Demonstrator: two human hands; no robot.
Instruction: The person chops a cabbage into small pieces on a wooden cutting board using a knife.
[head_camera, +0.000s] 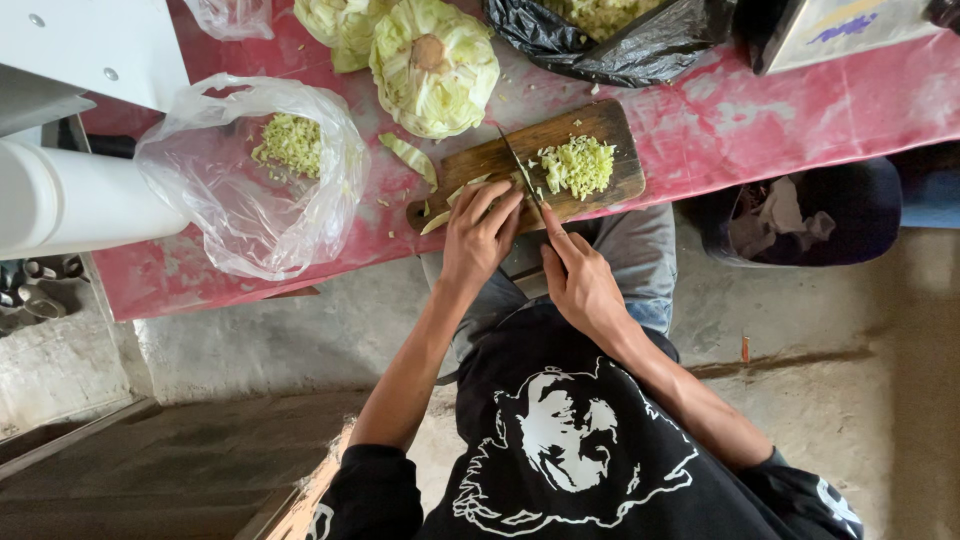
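My left hand presses down on pale cabbage strips at the left end of a wooden cutting board. My right hand grips a knife whose blade lies across the board just right of the left fingers. A pile of chopped cabbage sits on the board to the right of the blade. The board rests on a table with a red cloth.
A cut cabbage head lies behind the board, with a loose leaf piece beside it. A clear plastic bag at the left holds chopped cabbage. A black bag sits at the back. A dark bin stands under the table's right side.
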